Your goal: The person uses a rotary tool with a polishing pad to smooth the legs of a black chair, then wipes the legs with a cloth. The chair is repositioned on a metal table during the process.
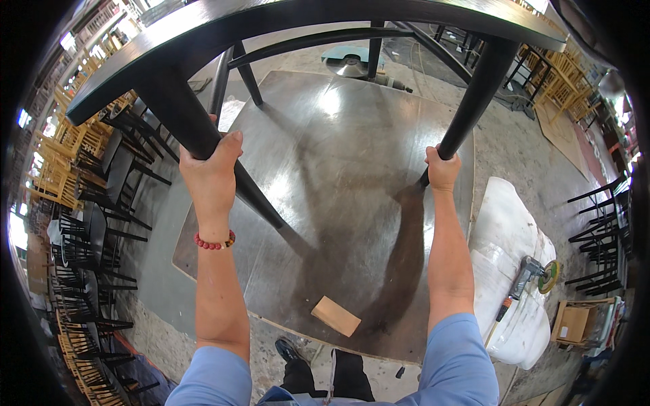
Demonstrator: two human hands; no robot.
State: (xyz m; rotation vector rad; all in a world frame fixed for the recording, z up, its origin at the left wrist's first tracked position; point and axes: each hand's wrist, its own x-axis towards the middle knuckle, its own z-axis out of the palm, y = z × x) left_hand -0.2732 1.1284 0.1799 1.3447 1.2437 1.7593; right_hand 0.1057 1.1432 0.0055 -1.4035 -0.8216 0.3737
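While poised above the worktop [338,169], holding a black four-legged seat [305,20] ahead of and between left hand [210,179] and right hand [443,170], both wrapped round its near legs [256,195], with a tan rectangular piece [336,316] lying lower, behind and between them.

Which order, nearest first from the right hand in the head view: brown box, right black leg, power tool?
1. Right black leg: gripped by the right hand.
2. Power tool: right, on white bundle.
3. Brown box: farther right, past the bundle.
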